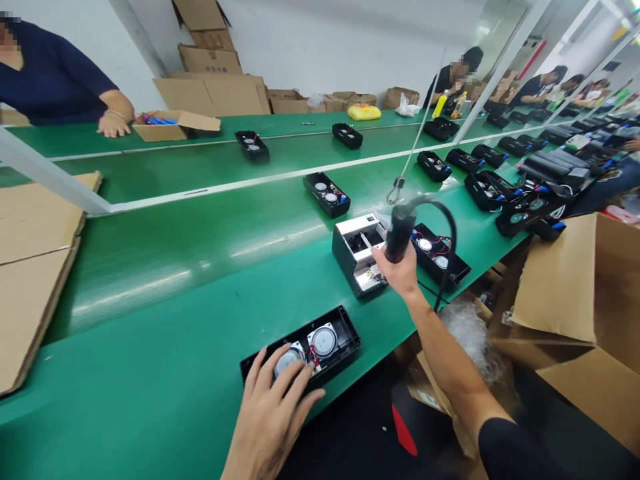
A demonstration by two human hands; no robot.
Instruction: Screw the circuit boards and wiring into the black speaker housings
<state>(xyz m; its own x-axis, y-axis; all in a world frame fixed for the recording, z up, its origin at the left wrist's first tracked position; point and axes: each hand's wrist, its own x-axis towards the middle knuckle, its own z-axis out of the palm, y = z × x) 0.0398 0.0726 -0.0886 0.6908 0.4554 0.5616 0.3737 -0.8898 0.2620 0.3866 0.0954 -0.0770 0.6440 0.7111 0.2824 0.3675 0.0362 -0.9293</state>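
My left hand lies flat with spread fingers on a black speaker housing that sits at the near edge of the green belt and shows two round speaker drivers. My right hand grips a black electric screwdriver, held upright with its tip down over a small white-and-grey screw feeder box. A black cable loops from the top of the screwdriver, which hangs under a metal hook. Just right of that hand lies another open speaker housing.
Several more black speaker housings lie along the green conveyor, many bunched at the right. Open cardboard boxes stand at the right and flat cardboard lies at the left. Across the belt a person's hand rests beside a small carton; other people work at the far right.
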